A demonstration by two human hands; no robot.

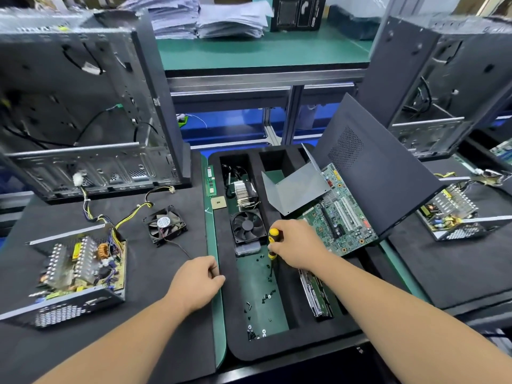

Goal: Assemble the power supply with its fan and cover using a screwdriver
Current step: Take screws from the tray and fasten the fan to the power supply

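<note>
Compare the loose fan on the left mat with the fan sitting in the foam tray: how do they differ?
The loose fan lies on the black mat beside the open power supply, tilted askew, with a round white hub label and a thin wire trailing toward the left hand. The tray fan sits square in a foam tray slot, its hub plain black, no wire visible. Both are black, square-framed and face up.

A green motherboard (339, 214) leans in the foam tray (291, 347); a memory stick (210, 180) and CPU chip (218, 202) lie beside it.
</note>
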